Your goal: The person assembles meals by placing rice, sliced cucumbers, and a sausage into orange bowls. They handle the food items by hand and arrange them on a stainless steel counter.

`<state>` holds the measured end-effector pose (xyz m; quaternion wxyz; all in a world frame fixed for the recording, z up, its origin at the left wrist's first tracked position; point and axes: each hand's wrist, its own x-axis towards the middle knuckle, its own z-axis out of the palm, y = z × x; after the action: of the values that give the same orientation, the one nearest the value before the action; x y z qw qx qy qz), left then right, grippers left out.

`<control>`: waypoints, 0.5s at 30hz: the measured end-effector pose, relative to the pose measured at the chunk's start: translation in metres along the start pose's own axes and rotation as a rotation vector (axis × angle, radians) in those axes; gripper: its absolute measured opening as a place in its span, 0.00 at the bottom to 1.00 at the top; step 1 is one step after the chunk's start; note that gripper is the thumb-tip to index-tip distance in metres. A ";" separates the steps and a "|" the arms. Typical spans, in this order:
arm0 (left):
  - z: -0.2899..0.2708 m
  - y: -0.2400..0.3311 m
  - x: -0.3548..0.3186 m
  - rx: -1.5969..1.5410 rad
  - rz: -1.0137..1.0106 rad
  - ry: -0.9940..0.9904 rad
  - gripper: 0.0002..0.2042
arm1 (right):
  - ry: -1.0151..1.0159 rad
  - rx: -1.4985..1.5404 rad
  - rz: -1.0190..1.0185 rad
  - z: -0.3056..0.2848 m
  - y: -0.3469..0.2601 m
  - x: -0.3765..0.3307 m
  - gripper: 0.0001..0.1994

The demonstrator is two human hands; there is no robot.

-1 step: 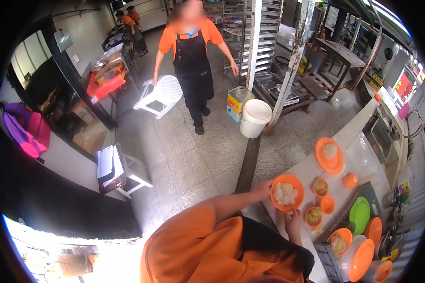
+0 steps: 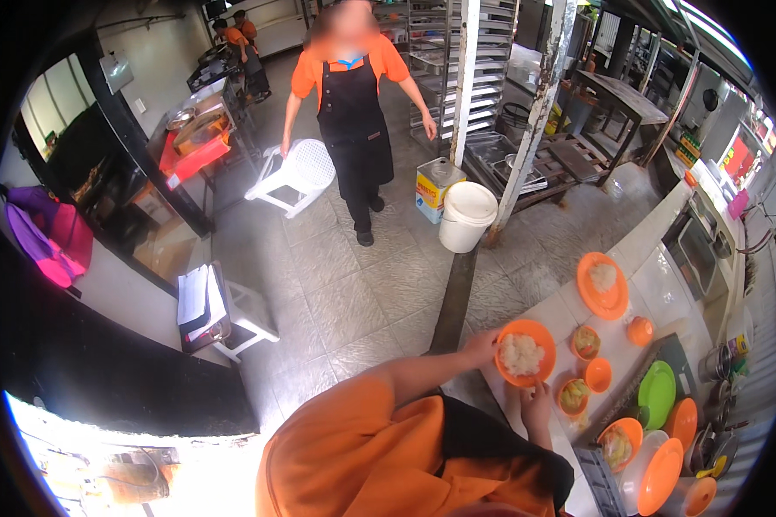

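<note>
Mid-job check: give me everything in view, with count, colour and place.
Held plate: 1, orange, over counter
Counter: 1, whitish, right
Far plate: 1, orange, on counter
Rice: 2 portions, white, on those plates
Food bowls: 3, orange, right
Bowl: 1, orange, beside them
Cup: 1, orange, below far plate
Green plate: 1, green, right
Orange plates: 2, orange, lower right
Bucket: 1, white, floor
Tin: 1, yellow-blue, beside bucket
Stools: 2, white, left-centre
Papers: several, white, left
Bag: 1, purple-pink, left wall
Co-workers: 3, orange-black clothes, back
Left hand: 1, bare, plate's left rim
Right hand: 1, bare, plate's lower rim
Remaining clutter: too small to sort
</note>
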<state>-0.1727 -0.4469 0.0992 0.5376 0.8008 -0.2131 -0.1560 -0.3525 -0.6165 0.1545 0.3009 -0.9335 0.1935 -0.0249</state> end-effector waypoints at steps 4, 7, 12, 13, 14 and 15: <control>0.002 -0.002 -0.004 -0.064 -0.058 -0.002 0.18 | -0.008 -0.001 0.010 -0.002 0.000 0.004 0.27; -0.001 -0.010 0.001 -0.119 -0.111 -0.001 0.16 | -0.001 0.004 0.016 0.002 -0.004 0.015 0.27; -0.009 0.006 -0.005 -0.169 -0.204 -0.053 0.18 | 0.042 -0.018 0.008 0.003 0.006 0.019 0.27; -0.011 0.013 -0.004 -0.179 -0.186 -0.065 0.19 | 0.066 -0.054 -0.015 0.005 0.011 0.015 0.27; -0.014 0.014 -0.007 -0.185 -0.179 -0.081 0.21 | 0.039 -0.064 -0.025 -0.002 -0.001 0.012 0.27; -0.017 0.015 -0.009 -0.144 -0.179 -0.113 0.23 | 0.003 -0.076 -0.004 -0.013 -0.013 0.005 0.26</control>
<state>-0.1754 -0.4338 0.1190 0.5648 0.7658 -0.1592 -0.2631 -0.3454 -0.6159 0.1722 0.2646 -0.9446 0.1931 -0.0196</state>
